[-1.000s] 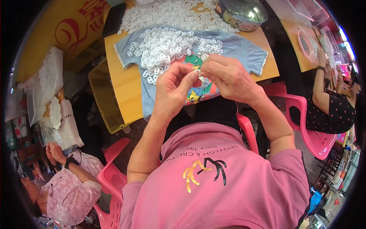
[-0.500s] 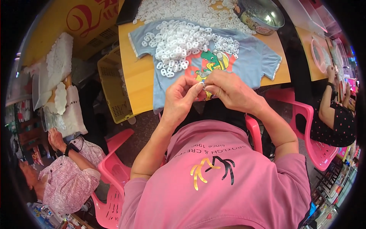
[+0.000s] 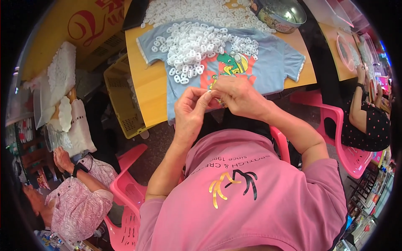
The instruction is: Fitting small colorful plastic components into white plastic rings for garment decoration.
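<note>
Over the near edge of the table my two hands meet, fingertips together. My left hand (image 3: pixel 191 108) pinches a small white piece (image 3: pixel 209 91) between thumb and fingers; mostly covered, it resembles the loose pieces nearby. My right hand (image 3: pixel 239 94) is closed at the same spot, its fingertips against that piece; whatever else it grips is hidden. Beneath and beyond them a blue T-shirt (image 3: pixel 270 71) with a green dinosaur print lies spread out. On it rest a large heap of white oval two-holed plastic pieces (image 3: pixel 188 48) and a smaller group (image 3: pixel 245 46) to the right.
More white pieces (image 3: pixel 188 12) cover the far part of the wooden table (image 3: pixel 142 96). A round metal tin (image 3: pixel 284 16) stands far right. A yellow crate (image 3: pixel 121 100) is at the table's left. People sit on either side, on pink chairs (image 3: pixel 130 188), hands at their own work.
Both my hands have shifted slightly left in the picture, still pinched together. The table and shirt also appear a little further left, as the view has moved.
</note>
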Action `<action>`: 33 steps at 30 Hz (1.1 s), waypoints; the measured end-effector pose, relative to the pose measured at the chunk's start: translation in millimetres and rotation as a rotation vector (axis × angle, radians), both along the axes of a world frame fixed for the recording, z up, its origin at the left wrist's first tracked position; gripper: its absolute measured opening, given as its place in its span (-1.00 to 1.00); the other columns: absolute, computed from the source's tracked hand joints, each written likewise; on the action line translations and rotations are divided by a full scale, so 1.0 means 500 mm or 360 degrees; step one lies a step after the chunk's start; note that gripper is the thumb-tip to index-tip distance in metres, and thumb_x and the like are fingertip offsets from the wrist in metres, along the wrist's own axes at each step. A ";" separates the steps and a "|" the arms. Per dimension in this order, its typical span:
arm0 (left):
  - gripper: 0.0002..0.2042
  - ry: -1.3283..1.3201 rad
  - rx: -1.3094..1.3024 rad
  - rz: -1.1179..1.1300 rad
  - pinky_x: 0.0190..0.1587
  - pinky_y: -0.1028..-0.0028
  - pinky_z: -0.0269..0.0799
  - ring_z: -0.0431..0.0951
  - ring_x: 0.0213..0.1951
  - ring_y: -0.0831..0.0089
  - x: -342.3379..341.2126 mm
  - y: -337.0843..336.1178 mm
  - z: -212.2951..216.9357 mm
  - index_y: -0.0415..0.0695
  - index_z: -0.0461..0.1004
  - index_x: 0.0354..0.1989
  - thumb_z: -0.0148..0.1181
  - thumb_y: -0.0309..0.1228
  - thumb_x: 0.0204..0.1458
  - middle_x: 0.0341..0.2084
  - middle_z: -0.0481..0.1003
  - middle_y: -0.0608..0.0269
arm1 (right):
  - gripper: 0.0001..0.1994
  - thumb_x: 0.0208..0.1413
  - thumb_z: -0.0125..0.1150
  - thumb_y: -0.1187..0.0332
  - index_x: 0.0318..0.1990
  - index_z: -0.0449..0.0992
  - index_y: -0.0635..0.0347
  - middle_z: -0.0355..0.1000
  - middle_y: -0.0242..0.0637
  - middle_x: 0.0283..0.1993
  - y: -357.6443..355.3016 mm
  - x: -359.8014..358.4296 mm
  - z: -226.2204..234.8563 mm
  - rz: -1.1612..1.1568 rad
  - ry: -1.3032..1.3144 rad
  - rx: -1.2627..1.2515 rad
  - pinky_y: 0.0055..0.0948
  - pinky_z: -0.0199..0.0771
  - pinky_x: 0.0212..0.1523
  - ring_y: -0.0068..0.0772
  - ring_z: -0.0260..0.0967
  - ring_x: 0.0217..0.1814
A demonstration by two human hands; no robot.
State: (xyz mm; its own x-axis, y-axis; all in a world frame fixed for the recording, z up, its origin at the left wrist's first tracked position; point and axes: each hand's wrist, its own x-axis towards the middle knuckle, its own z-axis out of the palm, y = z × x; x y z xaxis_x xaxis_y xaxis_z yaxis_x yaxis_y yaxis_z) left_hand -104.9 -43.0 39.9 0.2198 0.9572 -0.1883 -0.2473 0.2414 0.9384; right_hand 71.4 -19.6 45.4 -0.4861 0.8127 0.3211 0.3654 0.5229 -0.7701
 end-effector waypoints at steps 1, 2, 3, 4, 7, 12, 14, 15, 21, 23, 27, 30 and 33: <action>-0.89 0.0003 -0.0034 -0.0009 -0.26 0.58 0.47 0.55 -0.37 0.57 -0.011 0.006 -0.005 -0.27 0.42 -0.27 0.12 -0.47 0.20 -0.42 0.55 0.23 | -0.93 0.08 0.12 0.55 -0.40 0.36 0.33 0.28 -0.18 -0.49 0.008 -0.008 -0.004 -0.0034 0.0008 0.0014 -0.27 0.27 -0.42 -0.16 0.31 -0.42; -0.89 -0.0003 -0.0027 -0.0005 -0.26 0.58 0.47 0.55 -0.37 0.57 -0.022 0.011 -0.007 -0.27 0.42 -0.27 0.12 -0.47 0.20 -0.42 0.55 0.23 | -0.93 0.08 0.12 0.55 -0.40 0.36 0.33 0.28 -0.18 -0.49 0.018 -0.011 -0.003 -0.0030 0.0003 0.0021 -0.27 0.27 -0.42 -0.16 0.31 -0.42; -0.89 0.0006 -0.0006 -0.0002 -0.25 0.57 0.47 0.55 -0.37 0.56 -0.035 0.015 -0.009 -0.26 0.42 -0.26 0.12 -0.46 0.20 -0.42 0.55 0.23 | -0.91 0.10 0.14 0.51 -0.38 0.38 0.33 0.31 -0.18 -0.47 0.032 -0.014 0.000 0.0061 0.0060 -0.0154 -0.30 0.30 -0.41 -0.20 0.34 -0.39; -0.88 0.0017 0.0014 -0.0002 -0.24 0.57 0.46 0.55 -0.37 0.56 -0.048 0.017 -0.009 -0.26 0.42 -0.26 0.11 -0.45 0.21 -0.43 0.55 0.22 | -0.89 0.13 0.15 0.47 -0.36 0.41 0.34 0.34 -0.18 -0.45 0.045 -0.015 0.002 0.0149 0.0120 -0.0330 -0.33 0.33 -0.40 -0.24 0.37 -0.37; -0.89 0.0031 0.0029 0.0135 -0.22 0.55 0.46 0.55 -0.38 0.54 -0.077 0.021 -0.013 -0.25 0.42 -0.25 0.11 -0.45 0.20 -0.43 0.55 0.22 | -0.86 0.14 0.20 0.39 -0.22 0.50 0.26 0.40 -0.22 -0.29 0.085 -0.014 -0.023 0.0026 -0.0004 -0.0138 -0.39 0.43 -0.36 -0.31 0.44 -0.30; -0.89 -0.0083 0.0032 0.0319 -0.20 0.54 0.45 0.54 -0.37 0.51 -0.097 0.025 -0.020 -0.25 0.42 -0.24 0.12 -0.44 0.19 -0.44 0.54 0.21 | -0.79 0.05 0.23 0.49 -0.12 0.56 0.12 0.42 -0.23 -0.18 0.102 -0.023 -0.045 -0.0129 -0.0571 0.0441 -0.35 0.49 -0.30 -0.22 0.47 -0.28; -0.89 -0.0072 0.0042 0.0336 -0.20 0.53 0.45 0.54 -0.37 0.51 -0.098 0.023 -0.021 -0.25 0.42 -0.24 0.12 -0.44 0.19 -0.43 0.54 0.21 | -0.77 0.05 0.22 0.49 -0.11 0.56 0.11 0.42 -0.23 -0.19 0.105 -0.019 -0.052 -0.0138 -0.0482 0.0475 -0.36 0.49 -0.29 -0.23 0.47 -0.28; -0.89 -0.0059 0.0047 0.0347 -0.20 0.53 0.45 0.54 -0.37 0.51 -0.097 0.023 -0.022 -0.25 0.42 -0.24 0.13 -0.44 0.19 -0.43 0.54 0.20 | -0.76 0.05 0.22 0.50 -0.09 0.56 0.10 0.42 -0.23 -0.20 0.105 -0.018 -0.056 -0.0153 -0.0393 0.0502 -0.38 0.49 -0.28 -0.23 0.47 -0.29; -0.89 -0.0119 0.0101 0.0288 -0.20 0.53 0.46 0.54 -0.36 0.52 -0.056 0.045 -0.003 -0.25 0.42 -0.24 0.12 -0.46 0.19 -0.42 0.54 0.20 | -0.76 0.26 0.08 0.40 0.01 0.51 0.27 0.43 -0.38 -0.22 0.090 0.000 -0.021 -0.0350 0.0558 -0.0824 -0.53 0.49 -0.24 -0.62 0.40 -0.32; -0.89 -0.0158 0.0109 0.0228 -0.20 0.53 0.46 0.54 -0.36 0.53 -0.031 0.058 0.010 -0.25 0.42 -0.24 0.13 -0.45 0.19 -0.42 0.54 0.20 | -0.74 0.29 0.04 0.39 0.05 0.47 0.30 0.42 -0.39 -0.21 0.082 0.013 -0.003 -0.0292 0.0747 -0.0952 -0.54 0.48 -0.24 -0.66 0.37 -0.31; -0.87 -0.0233 0.0084 0.0101 -0.22 0.54 0.46 0.54 -0.36 0.54 0.012 0.073 0.037 -0.26 0.42 -0.23 0.13 -0.44 0.19 -0.42 0.54 0.20 | -0.68 0.28 0.07 0.36 0.11 0.42 0.33 0.43 -0.37 -0.24 0.057 0.025 0.033 -0.0251 0.0982 -0.1095 -0.57 0.47 -0.25 -0.67 0.34 -0.33; -0.86 -0.0267 0.0154 0.0010 -0.22 0.54 0.46 0.53 -0.36 0.55 0.031 0.082 0.046 -0.27 0.42 -0.23 0.14 -0.43 0.19 -0.42 0.54 0.20 | -0.67 0.26 0.11 0.34 0.10 0.43 0.33 0.43 -0.38 -0.25 0.049 0.038 0.051 -0.0254 0.1035 -0.1129 -0.58 0.45 -0.26 -0.68 0.33 -0.36; -0.85 -0.0321 0.0152 -0.0046 -0.21 0.54 0.46 0.53 -0.36 0.54 0.040 0.083 0.054 -0.27 0.42 -0.23 0.14 -0.43 0.19 -0.42 0.54 0.20 | -0.67 0.26 0.12 0.34 0.10 0.43 0.33 0.44 -0.39 -0.27 0.040 0.049 0.055 -0.0230 0.1089 -0.1157 -0.59 0.44 -0.28 -0.68 0.32 -0.38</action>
